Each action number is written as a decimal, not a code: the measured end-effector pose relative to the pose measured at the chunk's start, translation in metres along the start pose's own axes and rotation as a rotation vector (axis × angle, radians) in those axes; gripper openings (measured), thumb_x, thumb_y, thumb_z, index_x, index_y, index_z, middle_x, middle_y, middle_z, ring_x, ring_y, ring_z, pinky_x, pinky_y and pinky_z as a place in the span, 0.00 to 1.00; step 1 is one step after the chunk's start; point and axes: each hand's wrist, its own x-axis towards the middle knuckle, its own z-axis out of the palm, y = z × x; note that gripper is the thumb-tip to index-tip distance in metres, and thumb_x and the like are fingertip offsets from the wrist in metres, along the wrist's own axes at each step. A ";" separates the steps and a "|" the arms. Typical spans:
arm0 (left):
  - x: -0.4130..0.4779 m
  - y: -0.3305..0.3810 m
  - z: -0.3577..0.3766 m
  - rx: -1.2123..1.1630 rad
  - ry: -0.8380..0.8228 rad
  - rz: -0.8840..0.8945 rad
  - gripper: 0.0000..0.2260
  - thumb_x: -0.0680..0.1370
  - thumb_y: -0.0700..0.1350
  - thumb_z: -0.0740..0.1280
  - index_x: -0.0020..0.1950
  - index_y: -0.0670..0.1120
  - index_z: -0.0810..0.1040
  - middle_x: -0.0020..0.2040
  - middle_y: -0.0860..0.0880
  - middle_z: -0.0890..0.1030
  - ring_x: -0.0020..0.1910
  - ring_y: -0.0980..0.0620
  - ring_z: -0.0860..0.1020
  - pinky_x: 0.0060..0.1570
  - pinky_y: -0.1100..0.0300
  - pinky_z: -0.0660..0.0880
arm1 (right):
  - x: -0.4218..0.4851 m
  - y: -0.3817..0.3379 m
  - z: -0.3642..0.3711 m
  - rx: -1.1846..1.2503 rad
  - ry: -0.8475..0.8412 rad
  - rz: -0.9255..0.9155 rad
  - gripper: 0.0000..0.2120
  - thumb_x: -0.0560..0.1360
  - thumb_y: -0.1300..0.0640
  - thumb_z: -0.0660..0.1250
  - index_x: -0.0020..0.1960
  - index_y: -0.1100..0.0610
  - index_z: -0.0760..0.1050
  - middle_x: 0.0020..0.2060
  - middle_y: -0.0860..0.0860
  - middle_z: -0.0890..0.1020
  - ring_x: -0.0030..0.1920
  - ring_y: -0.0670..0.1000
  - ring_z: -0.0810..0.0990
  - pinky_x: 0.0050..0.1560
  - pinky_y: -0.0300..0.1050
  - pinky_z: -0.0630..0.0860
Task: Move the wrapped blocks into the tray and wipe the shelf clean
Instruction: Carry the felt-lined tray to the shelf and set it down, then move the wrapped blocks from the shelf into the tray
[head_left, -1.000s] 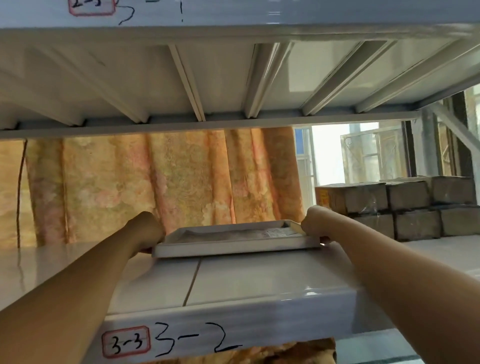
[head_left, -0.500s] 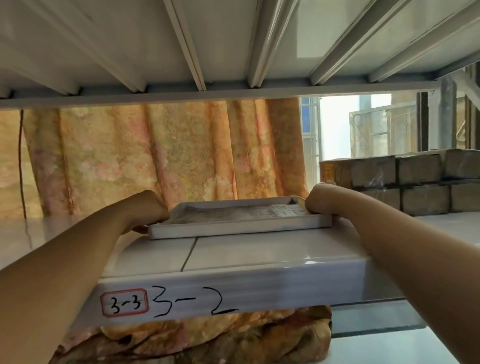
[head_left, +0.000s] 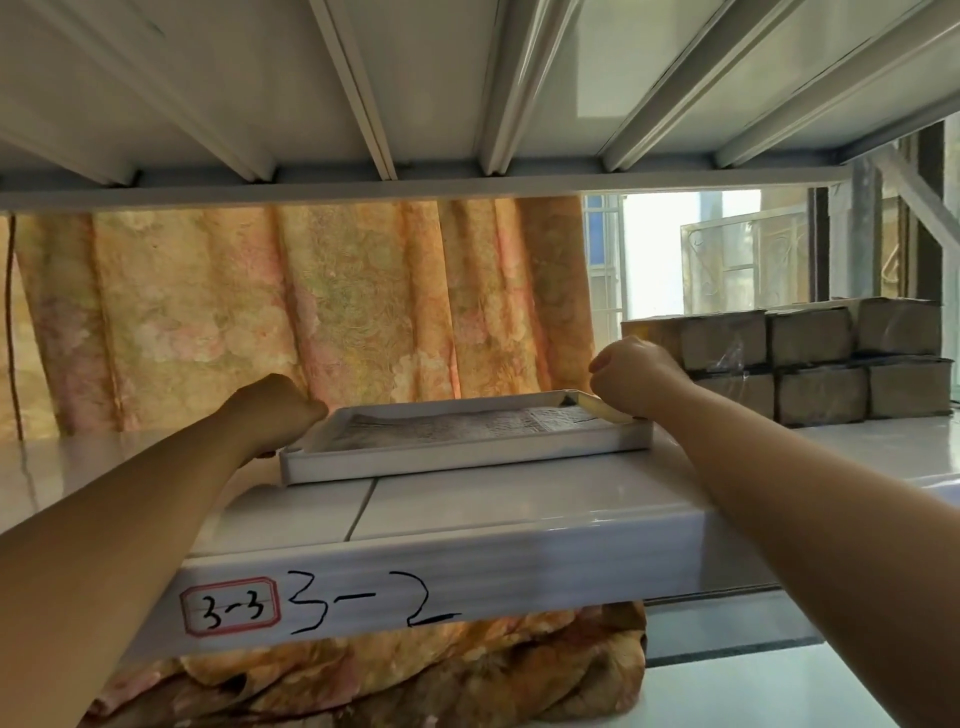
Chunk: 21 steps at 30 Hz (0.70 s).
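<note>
Both hands grip my tray (head_left: 457, 460): left hand (head_left: 278, 410) is curled closed on its left end, right hand (head_left: 631, 374) is fisted on its far right corner. Tray sits flat on the shelf (head_left: 519, 512). Wrapped blocks (head_left: 810, 364) are stacked right of it, apart.

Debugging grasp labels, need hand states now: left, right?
Left hand: closed on the tray, left end.
Right hand: closed on the tray's right end.

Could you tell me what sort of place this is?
Probably a storeroom: white metal shelving hand-labelled 3-2, a stack of wrapped blocks and a flat tray.
</note>
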 end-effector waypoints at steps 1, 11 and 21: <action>-0.001 0.001 -0.001 -0.027 0.038 0.030 0.12 0.77 0.46 0.63 0.38 0.39 0.75 0.36 0.39 0.76 0.34 0.43 0.73 0.37 0.56 0.70 | -0.002 -0.002 -0.002 0.066 0.045 -0.024 0.14 0.73 0.61 0.60 0.53 0.56 0.80 0.49 0.53 0.77 0.46 0.55 0.79 0.47 0.48 0.79; -0.013 0.024 0.000 0.028 0.278 0.419 0.11 0.79 0.41 0.61 0.52 0.45 0.82 0.58 0.47 0.81 0.37 0.56 0.73 0.38 0.63 0.66 | -0.006 -0.008 -0.006 0.091 0.099 -0.203 0.13 0.73 0.64 0.59 0.45 0.55 0.82 0.45 0.51 0.81 0.37 0.47 0.75 0.37 0.38 0.69; -0.030 0.076 0.015 0.215 0.275 0.751 0.10 0.79 0.46 0.60 0.52 0.52 0.81 0.54 0.51 0.81 0.51 0.49 0.78 0.48 0.54 0.75 | -0.009 -0.011 -0.012 -0.050 0.542 -0.277 0.09 0.75 0.59 0.62 0.52 0.53 0.79 0.57 0.51 0.72 0.62 0.51 0.69 0.52 0.44 0.70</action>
